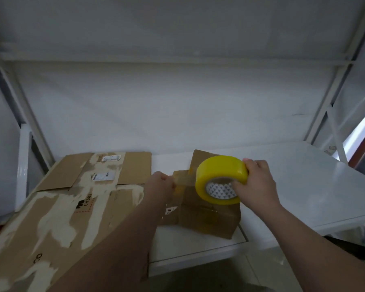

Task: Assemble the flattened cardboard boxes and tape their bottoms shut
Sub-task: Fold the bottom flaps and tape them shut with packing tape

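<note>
Clearly, the flattened box [57, 209] reads "UN 3481".

I've got a white table [299, 182] in view, a white metal rack frame [335, 91] rising round it, a pale wall [177, 102] behind, grey floor [261, 272] below.

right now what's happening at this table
A person is taping a small cardboard box on the white table. The right hand holds a yellow tape roll just above the box. The left hand appears to pinch the strip of tape pulled from the roll, stretched over the box top. Flattened boxes lie to the left, not yet assembled.
</note>
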Tool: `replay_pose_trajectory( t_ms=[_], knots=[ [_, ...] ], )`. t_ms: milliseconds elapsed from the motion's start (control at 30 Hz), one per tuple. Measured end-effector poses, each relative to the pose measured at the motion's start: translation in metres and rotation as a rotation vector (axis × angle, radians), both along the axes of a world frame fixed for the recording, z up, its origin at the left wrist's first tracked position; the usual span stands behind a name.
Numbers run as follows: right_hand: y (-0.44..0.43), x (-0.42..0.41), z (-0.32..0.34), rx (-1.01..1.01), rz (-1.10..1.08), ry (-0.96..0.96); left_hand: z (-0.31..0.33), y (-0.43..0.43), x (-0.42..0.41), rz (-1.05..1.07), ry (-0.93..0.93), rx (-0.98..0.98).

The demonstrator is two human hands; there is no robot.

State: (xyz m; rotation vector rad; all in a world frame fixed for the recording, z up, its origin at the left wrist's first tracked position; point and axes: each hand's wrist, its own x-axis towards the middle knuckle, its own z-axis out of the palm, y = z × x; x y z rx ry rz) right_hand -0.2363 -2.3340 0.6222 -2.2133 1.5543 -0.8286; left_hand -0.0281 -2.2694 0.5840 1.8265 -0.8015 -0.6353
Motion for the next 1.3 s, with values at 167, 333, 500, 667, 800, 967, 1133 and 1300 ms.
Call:
replay_pose_trajectory(
  t_ms=[167, 333, 500, 667, 800, 967, 1133, 1300],
  knots=[
    [0.008, -0.002, 0.006, -0.057, 0.018, 0.16, -0.012, 0.015, -0.009, 0.088, 0.239, -0.026],
    [0.011, 0.003, 0.003, -0.071, 0.05, 0.212, -0.024, 0.028, -0.016, 0.1, 0.388, -0.067],
    [0.012, 0.013, -0.003, -0.084, 0.073, 0.27, -0.037, 0.028, -0.011, 0.125, 0.388, -0.079],
    [0.013, 0.018, -0.01, -0.098, 0.089, 0.287, -0.052, 0.024, -0.01, 0.159, 0.553, -0.06],
    [0.015, 0.021, -0.019, -0.117, 0.1, 0.261, -0.062, 0.022, -0.01, 0.179, 0.646, -0.052],
    [0.014, 0.022, -0.026, -0.126, 0.099, 0.216, -0.068, 0.019, -0.009, 0.19, 0.655, -0.04],
    [0.014, 0.025, -0.034, -0.145, 0.105, 0.169, -0.077, 0.018, -0.007, 0.201, 0.628, -0.004],
    [0.013, 0.026, -0.04, -0.15, 0.111, 0.137, -0.079, 0.017, -0.007, 0.203, 0.648, -0.027]
  ],
)
